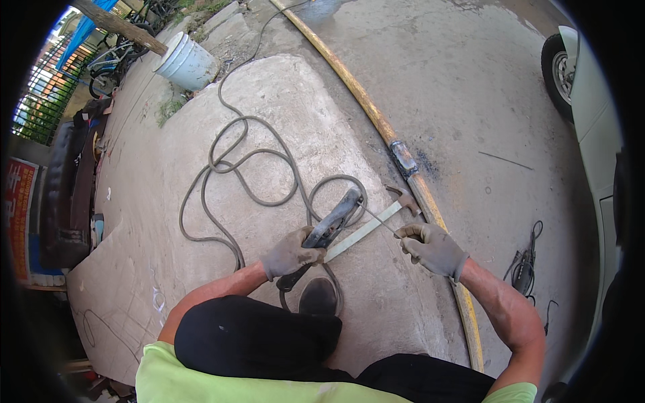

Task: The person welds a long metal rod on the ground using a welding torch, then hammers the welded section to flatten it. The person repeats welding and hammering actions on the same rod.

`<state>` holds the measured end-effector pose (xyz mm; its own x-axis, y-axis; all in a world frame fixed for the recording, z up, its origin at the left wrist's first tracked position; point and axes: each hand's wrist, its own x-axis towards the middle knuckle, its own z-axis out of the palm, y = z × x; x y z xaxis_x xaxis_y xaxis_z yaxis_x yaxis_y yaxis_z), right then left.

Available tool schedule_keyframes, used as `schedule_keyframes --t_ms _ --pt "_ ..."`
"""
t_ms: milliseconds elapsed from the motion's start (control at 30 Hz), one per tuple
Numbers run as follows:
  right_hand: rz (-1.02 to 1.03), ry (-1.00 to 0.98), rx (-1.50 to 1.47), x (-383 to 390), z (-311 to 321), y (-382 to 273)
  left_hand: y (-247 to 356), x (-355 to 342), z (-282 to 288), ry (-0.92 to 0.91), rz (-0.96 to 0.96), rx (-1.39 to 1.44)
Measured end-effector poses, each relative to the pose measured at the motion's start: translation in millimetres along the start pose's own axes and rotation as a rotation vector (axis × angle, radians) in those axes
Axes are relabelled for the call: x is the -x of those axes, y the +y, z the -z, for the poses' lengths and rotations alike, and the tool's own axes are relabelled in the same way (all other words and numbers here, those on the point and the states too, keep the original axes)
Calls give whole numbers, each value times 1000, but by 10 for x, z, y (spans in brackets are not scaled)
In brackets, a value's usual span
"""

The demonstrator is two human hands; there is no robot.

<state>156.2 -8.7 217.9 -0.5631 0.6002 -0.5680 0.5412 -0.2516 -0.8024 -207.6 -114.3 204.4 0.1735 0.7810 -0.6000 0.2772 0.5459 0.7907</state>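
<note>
At 3 o'clock a white vehicle (594, 114) is cut off by the dark rim. A yellow pole (366, 105) runs from 12 to 5 o'clock, partly hidden behind the right forearm. A grey cable (336, 177) loops toward 10 o'clock. The gloved left hand (292, 254), at 7 o'clock, is wrapped round the middle of a black holder (324, 232), whose head points to 1 o'clock. Beneath, a hammer (363, 233) lies with its handle end hidden by that hand and holder. The gloved right hand (430, 248), at 4 o'clock, pinches a thin rod (371, 213) reaching toward 10 o'clock to the holder's head; whether it is gripped there is hard to make out.
</note>
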Motion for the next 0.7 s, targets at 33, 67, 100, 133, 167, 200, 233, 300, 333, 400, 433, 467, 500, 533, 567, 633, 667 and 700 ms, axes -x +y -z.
schedule_keyframes --t_ms 33,67,100,133,167,200,233,300,333,400,433,467,500,533,567,633,667,700 --pt "-21 -17 -13 25 16 -11 -161 -49 92 7 8 -38" --pt "33 13 6 12 35 77 -259 -38 191 36 7 -1" --pt "79 42 23 -31 88 283 -289 -18 269 57 9 42" --pt "110 68 35 -60 170 434 -247 15 333 102 22 102" --pt "89 127 12 -7 258 426 -224 89 393 148 45 166" --pt "63 184 -13 118 350 379 -231 166 449 190 71 232" --pt "24 249 -37 234 445 433 -296 176 502 231 89 300" --pt "0 345 -118 380 716 1032 -489 147 671 308 123 436" --pt "-51 366 -138 491 768 1218 -609 181 768 354 95 418" --pt "-138 411 -109 781 760 1676 -710 243 842 444 55 465" --pt "-174 429 -51 944 691 1937 -775 288 851 489 38 496" --pt "-220 453 -31 1136 605 2250 -794 320 821 514 63 555" --pt "-261 473 -14 1298 482 2546 -846 362 813 536 63 578" --pt "-311 493 94 1464 354 2775 -880 410 805 557 63 596" --pt "-362 512 202 1607 224 2964 -918 458 795 579 63 614" --pt "-372 488 510 1780 -60 3247 -1041 580 817 631 136 549" --pt "-372 474 663 1821 -198 3353 -1153 615 872 643 163 510" --pt "-383 515 604 1824 -354 3429 -1217 653 905 659 189 468"
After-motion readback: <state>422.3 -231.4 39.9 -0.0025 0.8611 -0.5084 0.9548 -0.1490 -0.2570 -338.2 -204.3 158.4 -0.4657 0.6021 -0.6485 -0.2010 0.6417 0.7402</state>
